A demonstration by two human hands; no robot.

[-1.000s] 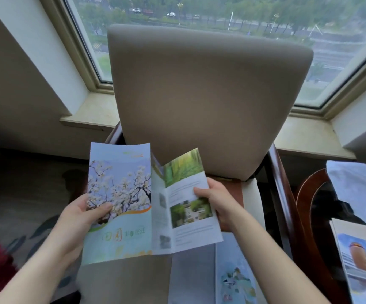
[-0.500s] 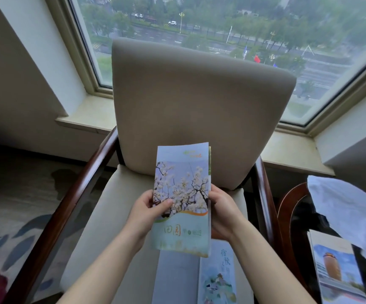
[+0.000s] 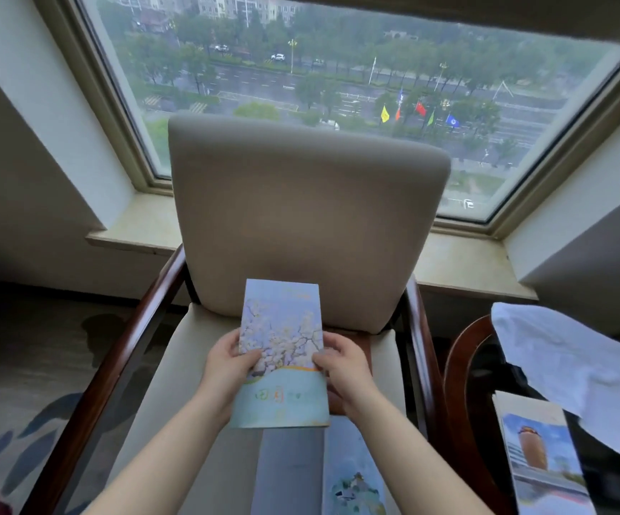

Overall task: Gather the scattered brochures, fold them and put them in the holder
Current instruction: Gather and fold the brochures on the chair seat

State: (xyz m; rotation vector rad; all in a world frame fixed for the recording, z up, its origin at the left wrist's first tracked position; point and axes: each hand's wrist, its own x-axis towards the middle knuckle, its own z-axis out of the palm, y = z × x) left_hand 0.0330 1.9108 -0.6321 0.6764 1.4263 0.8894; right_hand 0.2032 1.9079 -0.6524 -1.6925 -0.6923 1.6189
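Head view, looking down over a beige armchair (image 3: pixel 301 224) with dark wooden armrests, set before a large window (image 3: pixel 338 68). Item one: a folded brochure (image 3: pixel 282 351), blossom picture on its cover and pale green lower band, held upright above the seat cushion, closed flat to a single panel. Left hand (image 3: pixel 228 362) grips the brochure's left edge, thumb across the cover, fingers behind; right hand (image 3: pixel 342 366) grips the right edge in the same way, thumb on the front near the cover's orange stripe. Both hands are clamped on the one brochure, one at each side. Item two: a second brochure (image 3: pixel 353 473) lying flat on the seat cushion below and to the right of the held one, pale blue with a green-and-white illustration, partly cut off by the lower frame edge; a plain grey panel (image 3: pixel 288 470) adjoins it on the left. Item three: a third brochure (image 3: pixel 539 455), showing an orange rounded building, resting on a dark round side table (image 3: pixel 464 384) to the right of the chair. Item four: a white crumpled cloth or paper (image 3: pixel 565 362) on the same table, just behind the third brochure. A patterned carpet (image 3: pixel 22 421) lies to the chair's left.
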